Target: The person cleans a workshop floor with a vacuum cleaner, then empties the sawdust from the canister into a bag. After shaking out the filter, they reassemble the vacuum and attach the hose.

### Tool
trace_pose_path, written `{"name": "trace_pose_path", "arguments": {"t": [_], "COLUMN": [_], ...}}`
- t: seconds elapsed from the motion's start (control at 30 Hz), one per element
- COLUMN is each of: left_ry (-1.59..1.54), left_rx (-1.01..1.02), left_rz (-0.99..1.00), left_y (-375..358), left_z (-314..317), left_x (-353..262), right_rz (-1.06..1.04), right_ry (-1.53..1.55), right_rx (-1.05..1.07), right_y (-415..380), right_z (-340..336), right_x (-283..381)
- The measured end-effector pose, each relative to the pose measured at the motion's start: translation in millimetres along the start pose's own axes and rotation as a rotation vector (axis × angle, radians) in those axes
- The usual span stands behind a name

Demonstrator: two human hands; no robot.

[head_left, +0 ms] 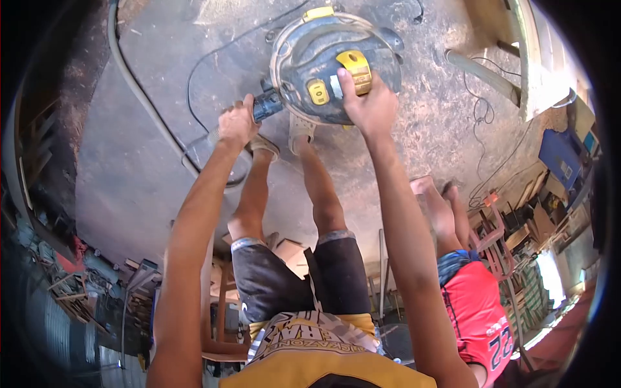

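A round black shop vacuum (pixel 301 61) with a yellow switch (pixel 317 92) stands upright on the floor in front of my feet. My right hand (pixel 374 108) is closed around the yellow carrying handle (pixel 352 61) on its lid, thumb on top. At the vacuum's left side, my left hand (pixel 238 121) is wrapped around the black hose connector (pixel 266 105), whose far end meets the vacuum's side. Behind the left hand, part of the hose is hidden by my wrist.
A long grey tube (pixel 139 90) lies on the concrete floor (pixel 155 213) at the left, and a thin cord (pixel 194 77) curves near it. Another person in a red jersey (pixel 475 310) is at my right. Wooden legs (pixel 488 77), loose cables and a blue box (pixel 560 158) are farther right.
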State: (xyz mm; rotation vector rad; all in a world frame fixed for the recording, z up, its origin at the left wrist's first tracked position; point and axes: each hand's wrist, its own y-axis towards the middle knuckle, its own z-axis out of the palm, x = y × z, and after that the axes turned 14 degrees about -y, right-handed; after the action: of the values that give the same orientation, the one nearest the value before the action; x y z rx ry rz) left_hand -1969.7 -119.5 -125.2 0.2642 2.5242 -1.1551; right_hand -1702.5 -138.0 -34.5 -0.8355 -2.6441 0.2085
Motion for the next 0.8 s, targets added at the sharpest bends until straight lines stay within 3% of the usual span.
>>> {"name": "trace_pose_path", "arguments": {"t": [0.13,0.33,0.8], "left_ry": [0.026,0.058,0.201], "left_rx": [-0.066,-0.120,-0.133], "left_rz": [-0.080,0.055,-0.140], "left_y": [-7.6,2.0,37.0], "left_z": [7.6,13.9,30.6], "left_x": [8.6,35.2,38.6], "right_rz": [-0.019,-0.011,-0.055], "right_ry": [-0.053,-0.046,-0.066], "right_rx": [-0.051,-0.050,-0.125], "right_y": [-3.6,1.5,4.3], "right_z": [8.1,6.9,13.5], "right_x": [7.4,6.8,2.9]}}
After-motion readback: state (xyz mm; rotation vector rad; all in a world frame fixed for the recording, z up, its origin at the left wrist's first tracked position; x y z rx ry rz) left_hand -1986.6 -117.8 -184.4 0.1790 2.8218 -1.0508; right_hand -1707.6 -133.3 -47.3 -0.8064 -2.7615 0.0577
